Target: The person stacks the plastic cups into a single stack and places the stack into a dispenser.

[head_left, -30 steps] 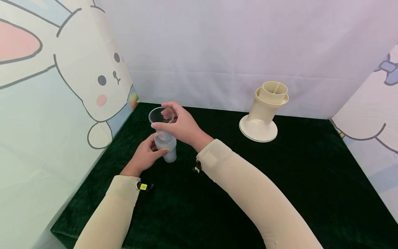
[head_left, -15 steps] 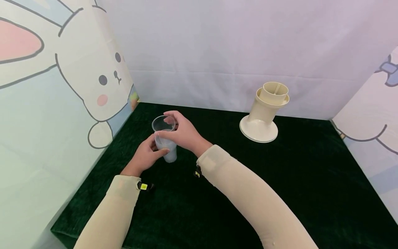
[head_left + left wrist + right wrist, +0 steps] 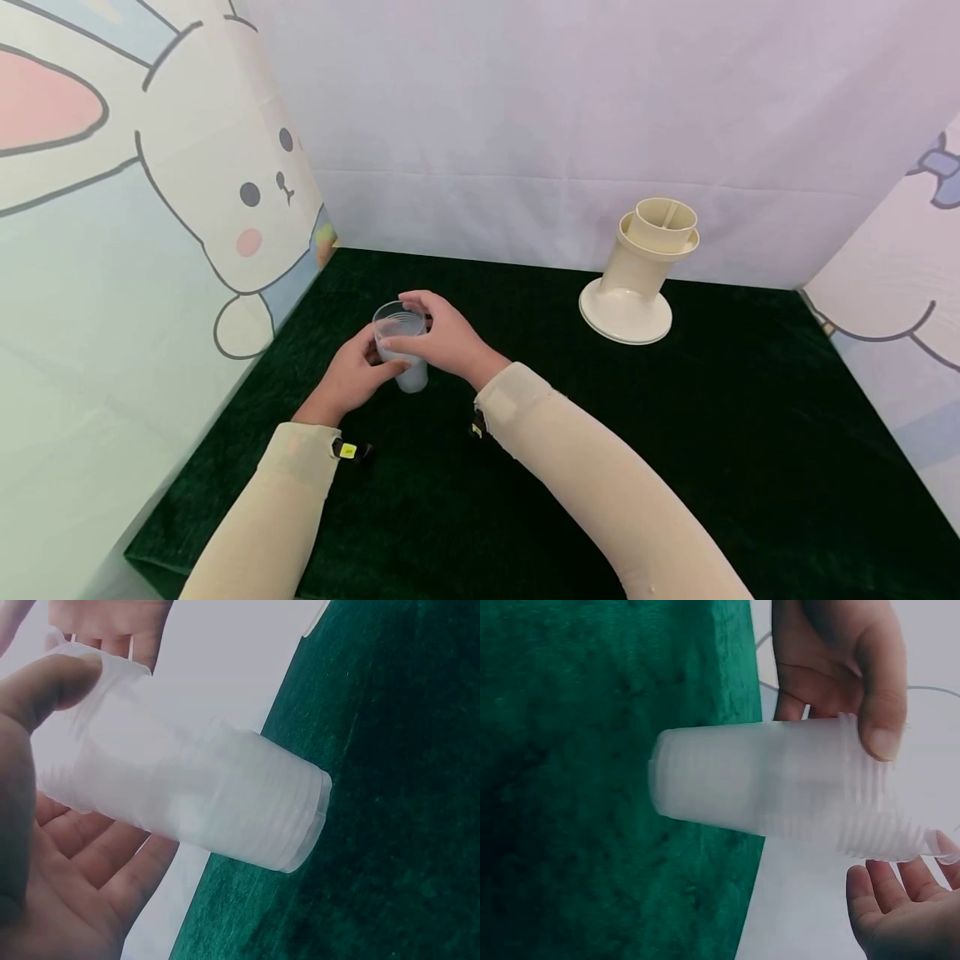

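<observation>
A nested stack of translucent plastic cups (image 3: 410, 379) stands toward the left of the dark green cloth in the head view. My left hand (image 3: 355, 371) grips the stack around its side, thumb across the front, as the right wrist view also shows. Over the upper part, my right hand (image 3: 447, 340) holds the clear top cup (image 3: 398, 314) near its rim, with thumb and fingers on either side. Ridged, stacked rims (image 3: 864, 780) appear in the right wrist view, where the fingertips (image 3: 862, 892) of my right hand sit beside the cups' upper end.
A cream cylinder (image 3: 636, 265) with a broad round base and a narrower divided tube in its top stands at the back right. Behind the green-covered table (image 3: 720, 433) hangs a pale cloth backdrop (image 3: 525, 125). Printed cartoon panels (image 3: 217, 167) flank both sides.
My right hand has moved down with the top cup, which now sits deeper in the stack. My left hand keeps its grip in nearly the same place.
</observation>
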A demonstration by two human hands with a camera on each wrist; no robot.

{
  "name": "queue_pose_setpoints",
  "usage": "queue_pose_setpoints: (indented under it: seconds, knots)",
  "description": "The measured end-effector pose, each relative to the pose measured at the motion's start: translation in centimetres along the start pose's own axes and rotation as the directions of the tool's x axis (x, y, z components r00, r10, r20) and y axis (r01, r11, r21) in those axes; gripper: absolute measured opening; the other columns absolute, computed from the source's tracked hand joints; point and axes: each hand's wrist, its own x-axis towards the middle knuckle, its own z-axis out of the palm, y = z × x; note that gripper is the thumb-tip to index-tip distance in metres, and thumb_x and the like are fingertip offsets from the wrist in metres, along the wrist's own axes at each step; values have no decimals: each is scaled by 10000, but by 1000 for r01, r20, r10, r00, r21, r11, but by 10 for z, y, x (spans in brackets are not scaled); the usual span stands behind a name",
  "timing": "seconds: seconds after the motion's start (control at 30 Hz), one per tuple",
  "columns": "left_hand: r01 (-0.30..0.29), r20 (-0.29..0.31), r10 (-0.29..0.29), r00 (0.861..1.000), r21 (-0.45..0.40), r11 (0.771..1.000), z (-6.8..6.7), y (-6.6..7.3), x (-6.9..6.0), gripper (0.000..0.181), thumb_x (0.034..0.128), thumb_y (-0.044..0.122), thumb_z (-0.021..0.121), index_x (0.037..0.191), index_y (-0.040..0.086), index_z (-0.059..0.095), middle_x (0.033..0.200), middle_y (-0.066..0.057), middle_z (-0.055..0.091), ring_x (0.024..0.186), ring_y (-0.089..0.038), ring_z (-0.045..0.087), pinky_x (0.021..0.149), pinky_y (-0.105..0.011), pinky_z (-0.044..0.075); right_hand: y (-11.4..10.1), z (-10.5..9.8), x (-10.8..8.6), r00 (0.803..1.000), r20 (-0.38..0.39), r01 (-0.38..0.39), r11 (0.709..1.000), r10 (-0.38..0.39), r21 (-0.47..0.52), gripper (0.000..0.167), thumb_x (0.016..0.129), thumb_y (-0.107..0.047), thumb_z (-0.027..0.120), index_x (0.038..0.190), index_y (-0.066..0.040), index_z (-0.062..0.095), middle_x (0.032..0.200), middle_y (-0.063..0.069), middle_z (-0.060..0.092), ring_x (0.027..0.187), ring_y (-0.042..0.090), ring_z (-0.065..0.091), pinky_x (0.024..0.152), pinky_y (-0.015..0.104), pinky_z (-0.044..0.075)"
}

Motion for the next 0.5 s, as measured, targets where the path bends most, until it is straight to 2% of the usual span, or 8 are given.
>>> queue_pose_setpoints:
  seconds: [0.27, 0.5]
  knots:
    - [-15, -7, 15, 1000, -5, 1000, 1, 0, 0, 631, 963, 310, 747, 1497, 146, 453, 1416, -103, 552, 1239, -289, 610, 1032, -544, 493, 12, 0, -3, 1000, 9, -28, 999, 28, 24, 712, 922, -462, 771, 1532, -271, 457, 1510, -55, 464, 1326, 210, 494, 1064, 458, 472]
    - [-30, -11, 30, 999, -9, 1000, 1, -3, -1, 651, 963, 323, 752, 1501, 121, 447, 1410, -110, 556, 1238, -284, 608, 1040, -539, 487, 28, 3, -7, 999, 21, -29, 997, 27, 65, 650, 991, -453, 685, 1565, -322, 409, 1532, -64, 453, 1323, 182, 501, 1081, 431, 459]
